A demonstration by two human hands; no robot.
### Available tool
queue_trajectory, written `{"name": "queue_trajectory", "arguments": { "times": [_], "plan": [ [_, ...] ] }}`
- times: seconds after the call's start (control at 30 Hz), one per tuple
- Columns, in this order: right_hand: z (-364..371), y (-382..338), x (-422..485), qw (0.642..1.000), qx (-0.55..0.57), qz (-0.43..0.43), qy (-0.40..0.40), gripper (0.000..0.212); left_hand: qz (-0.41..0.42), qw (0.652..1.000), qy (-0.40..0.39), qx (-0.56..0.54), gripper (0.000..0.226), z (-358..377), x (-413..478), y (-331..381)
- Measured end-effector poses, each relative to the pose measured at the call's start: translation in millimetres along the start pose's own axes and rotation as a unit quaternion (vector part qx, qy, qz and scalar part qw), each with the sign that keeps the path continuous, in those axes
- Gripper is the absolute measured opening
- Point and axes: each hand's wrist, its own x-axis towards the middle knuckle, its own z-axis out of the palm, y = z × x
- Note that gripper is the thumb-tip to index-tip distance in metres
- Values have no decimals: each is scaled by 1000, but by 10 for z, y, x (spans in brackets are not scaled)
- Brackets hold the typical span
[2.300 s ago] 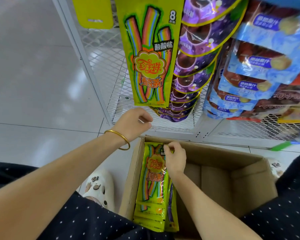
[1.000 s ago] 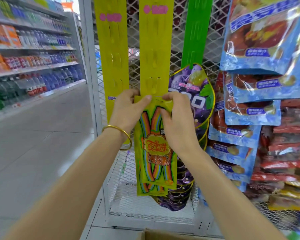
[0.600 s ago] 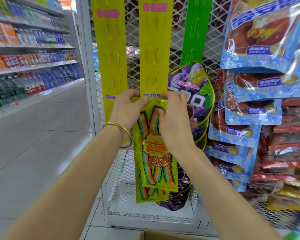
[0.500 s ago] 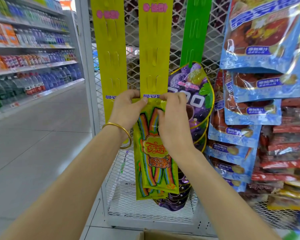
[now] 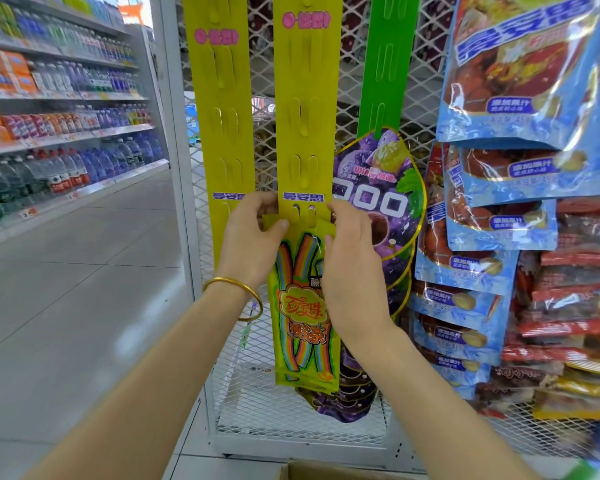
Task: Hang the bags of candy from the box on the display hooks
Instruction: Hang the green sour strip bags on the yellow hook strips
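Hanging step in hand, up at the wire rack point(image 5: 291, 410) and the middle yellow strip point(image 5: 307, 81) on it. Below, only a cardboard box point(image 5: 326, 471) rim at the bottom edge. Rainbow candy bag point(image 5: 302, 313) held up against the strip's lower end. Gripped at its top corners by left hand point(image 5: 253, 237) and right hand point(image 5: 352, 271), fingers curled round the header. Apparently not yet seated. Next, probably: thread the header hole over one of the small tabs point(image 5: 296, 216), press home, then let go

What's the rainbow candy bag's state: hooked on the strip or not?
Cannot tell. The candy bag is upright, top at the lowest tabs of the yellow strip; left hand and right hand pinch it.
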Motion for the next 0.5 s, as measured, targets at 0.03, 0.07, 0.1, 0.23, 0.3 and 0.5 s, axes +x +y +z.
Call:
{"name": "queue_trajectory", "arguments": {
  "times": [0.03, 0.07, 0.1, 0.23, 0.3, 0.5],
  "plan": [
    [-7, 10, 5, 1000, 1, 5, -8, 47, 4, 1000, 4, 13, 27, -3, -10, -1],
    [-21, 11, 12, 1000, 14, 16, -21, 45, 7, 1000, 7, 23, 27, -4, -20, 3],
    [-34, 10, 13, 999, 23, 30, -35, 43, 9, 1000, 9, 28, 28, 0, -29, 3],
    [-18, 28, -5, 999, 5, 34, -25, 40, 9, 999, 18, 29, 31, 20, -51, 3],
    [2, 46, -15, 1000, -10, 22, -5, 45, 6, 999, 18, 27, 31, 18, -65, 8],
    [-142, 115, -267, 999, -14, 1, 49, 55, 9, 1000, 25, 14, 40, -58, -233, -61]
  ]
}}
